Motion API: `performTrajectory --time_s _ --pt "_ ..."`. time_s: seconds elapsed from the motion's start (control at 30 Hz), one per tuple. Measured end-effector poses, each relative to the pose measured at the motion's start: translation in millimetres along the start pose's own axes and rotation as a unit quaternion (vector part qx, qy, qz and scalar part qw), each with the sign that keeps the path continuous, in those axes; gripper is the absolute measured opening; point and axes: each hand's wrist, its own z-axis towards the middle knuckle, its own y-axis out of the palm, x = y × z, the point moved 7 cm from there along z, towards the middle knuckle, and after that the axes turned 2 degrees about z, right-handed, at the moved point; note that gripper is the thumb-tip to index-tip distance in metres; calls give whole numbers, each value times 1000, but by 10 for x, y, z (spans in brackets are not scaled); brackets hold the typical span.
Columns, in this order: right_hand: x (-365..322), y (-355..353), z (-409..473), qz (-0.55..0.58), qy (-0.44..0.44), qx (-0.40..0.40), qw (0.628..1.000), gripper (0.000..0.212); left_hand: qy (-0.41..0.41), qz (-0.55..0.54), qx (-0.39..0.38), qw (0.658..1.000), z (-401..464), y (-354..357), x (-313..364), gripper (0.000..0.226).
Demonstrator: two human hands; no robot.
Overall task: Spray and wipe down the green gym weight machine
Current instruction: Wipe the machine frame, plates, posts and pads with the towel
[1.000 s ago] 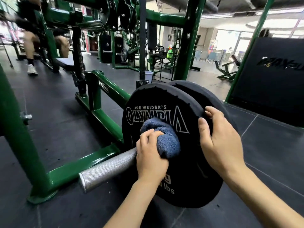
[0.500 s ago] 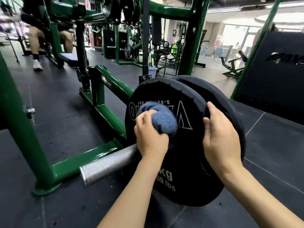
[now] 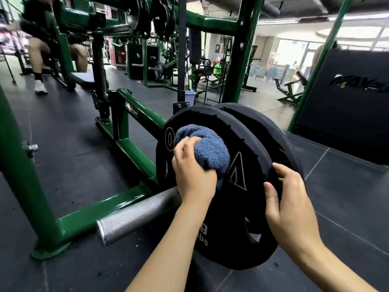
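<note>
A black weight plate [image 3: 237, 207] with white lettering sits on the silver knurled sleeve [image 3: 134, 218] of the green machine frame [image 3: 134, 114]. A second black plate [image 3: 271, 131] stands right behind it. My left hand [image 3: 193, 175] grips a bunched blue cloth [image 3: 208, 150] and presses it on the upper face of the front plate. My right hand [image 3: 288, 203] holds the front plate's right rim, thumb on the face and fingers curled over the edge.
A green upright post [image 3: 19, 175] stands at the left on the dark rubber floor. A black pad [image 3: 349, 102] leans at the right. A person's legs [image 3: 40, 60] show at the far left, a small cup [image 3: 189, 95] on the floor behind the plates.
My left hand has carried the cloth up the plate's face, from the centre to over the lettering. My right hand has slid down the rim. The view has shifted slightly.
</note>
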Motion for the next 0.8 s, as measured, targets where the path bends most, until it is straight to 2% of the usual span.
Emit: performTrajectory --time_s 0.13,0.2,0.27,0.33,0.43,0.57,0.63,0.73,0.8 --pt "-155 -98 244 -16 -8 22 1000 43 -83 133 -102 982 -61 2 -365 66" --pt "-356 -90 476 -22 -22 24 999 46 -105 147 -120 976 -56 -58 -392 65" --pt "-573 -6 729 -41 -34 12 999 50 -95 114 -83 985 5 -133 -288 64" --pt "-702 150 896 -59 -33 -13 998 52 -57 32 -23 998 78 -186 -95 62" --pt "-705 335 902 -151 -48 -16 987 46 14 -72 62 995 201 -190 193 59" --pt "-633 354 823 -178 -74 24 981 45 52 -32 87 994 203 -41 197 61" --pt "-607 371 830 -183 -82 27 979 44 34 4 62 998 200 4 119 63" --pt "-609 381 833 -178 -80 18 981 45 -15 56 -11 998 214 16 15 64" --pt "-598 377 822 -157 -74 4 985 46 -60 128 -74 987 142 -24 -172 64"
